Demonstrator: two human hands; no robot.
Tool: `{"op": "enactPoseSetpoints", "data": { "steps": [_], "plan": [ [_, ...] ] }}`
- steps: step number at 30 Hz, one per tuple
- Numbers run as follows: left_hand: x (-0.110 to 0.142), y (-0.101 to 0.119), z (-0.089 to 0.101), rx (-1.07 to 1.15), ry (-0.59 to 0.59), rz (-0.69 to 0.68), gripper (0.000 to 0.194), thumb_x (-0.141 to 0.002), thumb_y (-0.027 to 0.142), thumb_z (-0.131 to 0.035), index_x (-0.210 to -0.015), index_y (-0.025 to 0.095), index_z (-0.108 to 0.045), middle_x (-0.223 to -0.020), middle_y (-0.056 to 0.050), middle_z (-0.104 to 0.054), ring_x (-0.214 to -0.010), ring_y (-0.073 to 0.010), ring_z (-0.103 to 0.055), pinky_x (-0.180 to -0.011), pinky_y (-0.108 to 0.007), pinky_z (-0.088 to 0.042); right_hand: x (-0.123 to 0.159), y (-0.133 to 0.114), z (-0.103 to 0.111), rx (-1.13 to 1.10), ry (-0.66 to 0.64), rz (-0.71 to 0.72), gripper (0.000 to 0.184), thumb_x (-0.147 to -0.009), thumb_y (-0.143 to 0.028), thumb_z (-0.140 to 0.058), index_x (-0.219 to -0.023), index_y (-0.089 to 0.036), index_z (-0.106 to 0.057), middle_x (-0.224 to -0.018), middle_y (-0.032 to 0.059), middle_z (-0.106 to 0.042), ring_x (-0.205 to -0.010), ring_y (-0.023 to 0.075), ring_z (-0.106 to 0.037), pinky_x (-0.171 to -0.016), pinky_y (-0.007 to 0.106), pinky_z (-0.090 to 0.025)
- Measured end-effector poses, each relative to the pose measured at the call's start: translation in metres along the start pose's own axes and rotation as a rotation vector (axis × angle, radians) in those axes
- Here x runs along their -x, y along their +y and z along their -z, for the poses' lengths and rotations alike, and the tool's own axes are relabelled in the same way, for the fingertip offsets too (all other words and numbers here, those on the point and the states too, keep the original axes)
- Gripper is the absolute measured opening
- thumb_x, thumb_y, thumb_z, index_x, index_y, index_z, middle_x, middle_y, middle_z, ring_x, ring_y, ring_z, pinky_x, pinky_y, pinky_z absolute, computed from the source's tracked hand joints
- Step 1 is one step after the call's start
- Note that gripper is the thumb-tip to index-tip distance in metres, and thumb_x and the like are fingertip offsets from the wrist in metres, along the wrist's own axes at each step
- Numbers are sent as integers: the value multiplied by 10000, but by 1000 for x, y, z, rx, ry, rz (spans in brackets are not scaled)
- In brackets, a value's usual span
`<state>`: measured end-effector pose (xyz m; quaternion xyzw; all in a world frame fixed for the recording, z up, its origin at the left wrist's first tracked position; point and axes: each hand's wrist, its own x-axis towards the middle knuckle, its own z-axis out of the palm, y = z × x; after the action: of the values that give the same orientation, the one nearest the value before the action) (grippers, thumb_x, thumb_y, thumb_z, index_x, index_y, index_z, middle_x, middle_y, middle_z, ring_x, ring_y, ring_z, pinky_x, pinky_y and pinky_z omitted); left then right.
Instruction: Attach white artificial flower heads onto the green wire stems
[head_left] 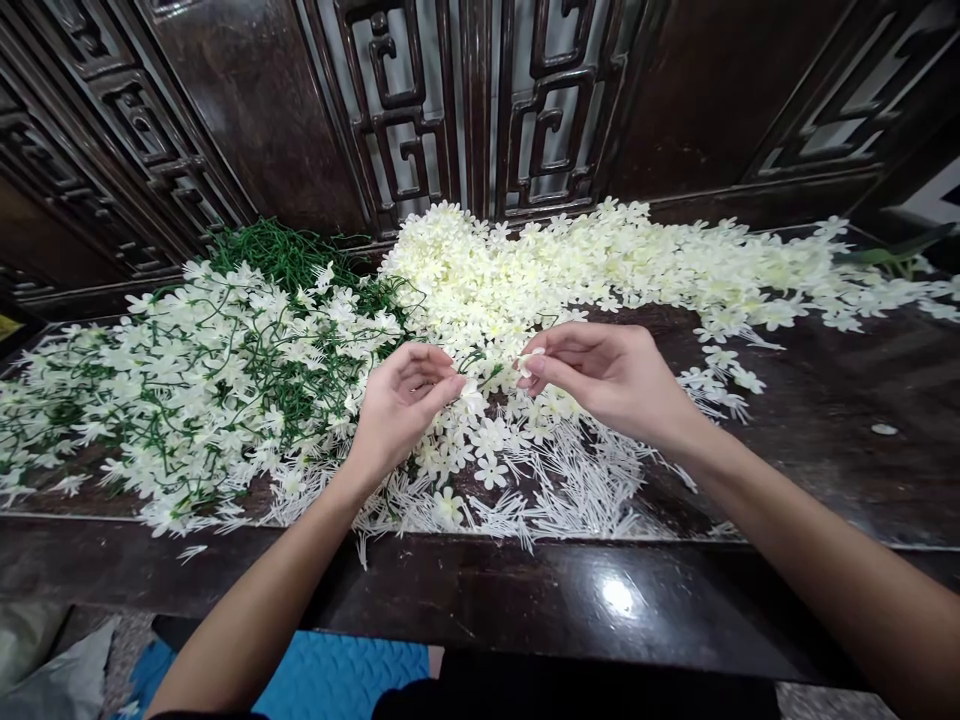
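Observation:
My left hand (409,395) is closed in a pinch, thumb against fingertips, at the near end of a small green artificial stem (480,368). My right hand (600,375) pinches a white artificial flower (531,362) between thumb and fingertips, a short way to the right of that stem. Whether stem and flower touch cannot be made out. Just below the hands lie loose white flowers (491,470) and a heap of thin white stamen pieces (577,480). Behind them spreads a long pile of cream-white flower heads (540,260).
On the left lies a heap of white flowers on green stems (217,390), with bare green stems (281,255) behind it. The dark wooden bench (825,420) backs onto a carved lattice panel (405,110). A blue mat (352,670) lies below the front edge.

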<state>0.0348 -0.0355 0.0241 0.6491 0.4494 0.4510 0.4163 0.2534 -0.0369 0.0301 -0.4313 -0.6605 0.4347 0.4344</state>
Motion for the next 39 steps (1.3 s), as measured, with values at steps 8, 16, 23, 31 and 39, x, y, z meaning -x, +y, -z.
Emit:
{"op": "enactPoseSetpoints", "data": {
  "steps": [8,16,23,31,39],
  "plan": [
    [0,-3,-5,135,0,225,301,-686,165,-765,-924,176,-580,-885,-26,-630,-789,-157,-645,-771,-349,-571,3,2,-13,-121,-294,-59,99,-828,-281,-643,-851,-200,-695,-1220,76,-582,-741,147,-646,-659,390,-593],
    [3,-4,-8,184,-65,191,255,-711,133,-734,-928,170,-606,-954,-39,-627,-829,-149,-630,-780,-324,-568,5,12,-21,-231,-269,-145,137,-798,-323,-683,-880,-214,-696,-1244,77,-571,-811,175,-668,-773,448,-568],
    [4,-4,-8,122,-56,165,136,-758,140,-697,-874,174,-634,-895,-34,-640,-816,-158,-624,-788,-345,-553,2,9,-20,-194,-144,-163,114,-789,-306,-700,-872,-228,-703,-849,42,-699,-789,188,-666,-764,428,-540],
    [4,-11,-5,256,151,166,103,-783,129,-670,-859,184,-629,-942,-28,-630,-862,-142,-613,-892,-354,-512,-2,7,-4,-175,-160,-144,50,-797,-252,-691,-817,-208,-704,-787,23,-695,-729,146,-655,-733,360,-545],
    [5,-3,-8,125,-18,110,263,-789,216,-681,-1051,193,-669,-1134,-82,-629,-1000,-182,-606,-930,-395,-520,-7,20,0,-395,-43,-136,117,-765,-260,-736,-877,-231,-718,-811,6,-686,-762,141,-652,-836,371,-524]
  ]
}}
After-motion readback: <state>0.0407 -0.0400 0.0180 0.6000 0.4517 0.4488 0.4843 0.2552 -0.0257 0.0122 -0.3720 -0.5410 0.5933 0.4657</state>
